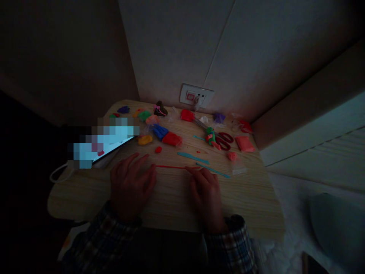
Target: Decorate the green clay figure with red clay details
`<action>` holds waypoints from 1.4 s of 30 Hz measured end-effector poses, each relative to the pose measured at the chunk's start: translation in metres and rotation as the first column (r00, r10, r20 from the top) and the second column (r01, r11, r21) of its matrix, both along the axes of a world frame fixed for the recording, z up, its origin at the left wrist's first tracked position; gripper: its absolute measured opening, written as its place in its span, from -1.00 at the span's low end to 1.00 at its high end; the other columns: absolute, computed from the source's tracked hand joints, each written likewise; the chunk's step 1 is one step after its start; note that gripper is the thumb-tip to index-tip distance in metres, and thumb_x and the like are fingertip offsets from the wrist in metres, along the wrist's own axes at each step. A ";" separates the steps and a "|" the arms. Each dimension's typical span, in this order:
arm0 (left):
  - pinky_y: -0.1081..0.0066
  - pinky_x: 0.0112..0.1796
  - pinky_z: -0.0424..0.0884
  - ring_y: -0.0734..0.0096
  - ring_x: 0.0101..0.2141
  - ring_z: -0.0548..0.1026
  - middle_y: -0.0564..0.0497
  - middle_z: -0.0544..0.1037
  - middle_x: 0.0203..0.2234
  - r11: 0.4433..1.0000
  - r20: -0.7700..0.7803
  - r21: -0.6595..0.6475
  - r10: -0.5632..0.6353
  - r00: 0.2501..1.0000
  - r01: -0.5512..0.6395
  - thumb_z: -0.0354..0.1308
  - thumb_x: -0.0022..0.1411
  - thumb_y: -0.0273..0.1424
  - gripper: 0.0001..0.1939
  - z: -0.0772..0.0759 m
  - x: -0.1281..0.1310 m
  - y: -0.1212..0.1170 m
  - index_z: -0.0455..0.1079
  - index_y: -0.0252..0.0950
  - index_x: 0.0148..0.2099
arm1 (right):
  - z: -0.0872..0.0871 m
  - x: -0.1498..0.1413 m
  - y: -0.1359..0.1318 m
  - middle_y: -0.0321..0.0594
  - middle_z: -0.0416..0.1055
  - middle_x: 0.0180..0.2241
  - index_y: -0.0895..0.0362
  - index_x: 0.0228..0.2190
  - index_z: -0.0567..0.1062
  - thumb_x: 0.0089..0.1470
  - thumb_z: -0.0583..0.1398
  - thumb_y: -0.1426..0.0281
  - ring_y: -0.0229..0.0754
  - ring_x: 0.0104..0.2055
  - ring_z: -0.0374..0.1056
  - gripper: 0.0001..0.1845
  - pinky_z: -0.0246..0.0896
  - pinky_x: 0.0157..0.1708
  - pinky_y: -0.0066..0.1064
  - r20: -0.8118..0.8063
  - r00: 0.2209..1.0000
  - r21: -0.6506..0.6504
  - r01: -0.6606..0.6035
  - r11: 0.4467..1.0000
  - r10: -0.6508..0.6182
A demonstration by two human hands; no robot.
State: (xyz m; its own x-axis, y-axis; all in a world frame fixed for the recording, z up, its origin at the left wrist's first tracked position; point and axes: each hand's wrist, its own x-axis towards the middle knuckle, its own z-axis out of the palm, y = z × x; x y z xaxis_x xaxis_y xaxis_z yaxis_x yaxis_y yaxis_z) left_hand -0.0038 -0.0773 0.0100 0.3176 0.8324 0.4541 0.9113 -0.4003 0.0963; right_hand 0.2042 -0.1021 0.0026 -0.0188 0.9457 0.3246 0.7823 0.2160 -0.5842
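A thin red clay strand (171, 166) lies across the wooden table between my hands. At its left end my left hand (131, 186) rests with fingers spread and the thumb side close to the strand. My right hand (207, 190) lies over the strand's right part, index finger stretched across it, the other fingers bent and the thumb apart. Just beyond are a flat blue clay strip (192, 157) and a thinner blue strand (213, 170). A small red clay lump (158, 150) sits ahead of my left hand.
A lit phone or tablet (114, 142), partly blurred out, leans at the left with a white cable (57, 173). Red-handled scissors (224, 140) lie behind a green and pink clay figure (211, 136). Several bagged clay pieces (171, 138) line the back, below a wall socket (196, 96).
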 end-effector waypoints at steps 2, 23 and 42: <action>-0.20 0.01 0.32 -0.16 0.11 0.41 -0.13 0.53 0.07 1.000 -0.004 -0.029 0.008 1.000 -0.008 0.05 0.36 -0.41 -0.79 0.001 0.000 0.000 0.52 -0.23 -0.11 | 0.000 0.000 0.000 -0.13 0.48 -0.29 0.15 -0.11 0.54 0.19 0.02 0.55 -0.06 -0.24 0.35 -0.63 0.19 -0.19 -0.21 -0.005 1.000 0.004 0.017 1.000 -0.017; -0.14 0.01 0.38 -0.08 0.08 0.45 -0.10 0.56 0.04 0.999 0.043 0.037 0.003 0.999 -0.005 0.07 0.34 -0.44 -0.80 -0.001 -0.003 -0.001 0.48 -0.25 -0.07 | -0.005 0.005 -0.004 -0.10 0.46 -0.37 0.18 -0.07 0.57 0.18 0.01 0.48 -0.03 -0.29 0.34 -0.59 0.22 -0.26 -0.16 0.002 0.978 -0.018 0.209 0.978 -0.209; -0.14 0.00 0.36 -0.10 0.05 0.46 -0.19 0.58 -0.04 1.000 0.145 0.021 -0.005 0.989 0.002 0.07 0.32 -0.46 -0.79 -0.003 -0.001 0.002 0.51 -0.26 -0.07 | -0.004 0.004 -0.005 -0.13 0.44 -0.40 0.17 -0.10 0.60 0.18 0.02 0.53 -0.05 -0.32 0.33 -0.60 0.18 -0.26 -0.18 0.075 0.983 -0.014 0.171 0.985 -0.170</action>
State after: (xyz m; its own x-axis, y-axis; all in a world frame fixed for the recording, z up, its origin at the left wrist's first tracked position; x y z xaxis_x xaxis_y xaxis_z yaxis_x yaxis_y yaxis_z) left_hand -0.0051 -0.0751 0.0072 0.2499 0.8212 0.5130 0.8871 -0.4065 0.2187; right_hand 0.2081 -0.1072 -0.0012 0.1206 0.9433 0.3093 0.8473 0.0646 -0.5272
